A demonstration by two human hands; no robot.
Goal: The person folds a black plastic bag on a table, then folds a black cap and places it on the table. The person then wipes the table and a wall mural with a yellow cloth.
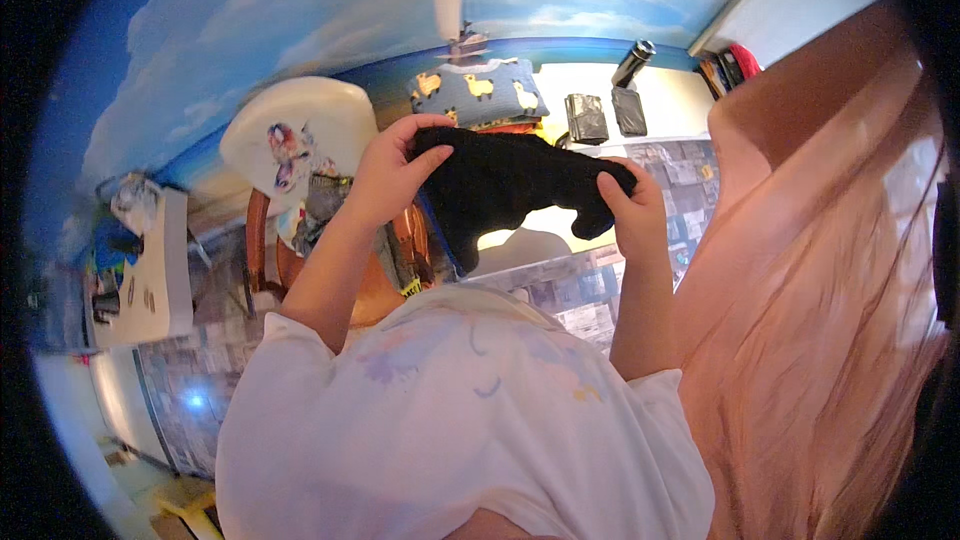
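A black garment [500, 175] is stretched between my two hands above the near edge of a pale table [675, 90]. It looks like shorts, with two hanging parts and an arch between them; a thin blue edge shows at its left side. My left hand [395, 168] pinches its upper left corner between thumb and fingers. At the upper right corner, my right hand [638, 205] grips it the same way. Just beyond the garment lies a folded blue-grey knit sweater [475, 92] with yellow and white animals, on top of other folded clothes.
Two black plastic-wrapped packets [587, 120] and a dark bottle [633, 62] are on the table. To the left stands a chair [255, 130] with clothes [322, 202] on it. A white side table [176, 270] is farther left. Brown draped fabric [800, 310] fills the right side.
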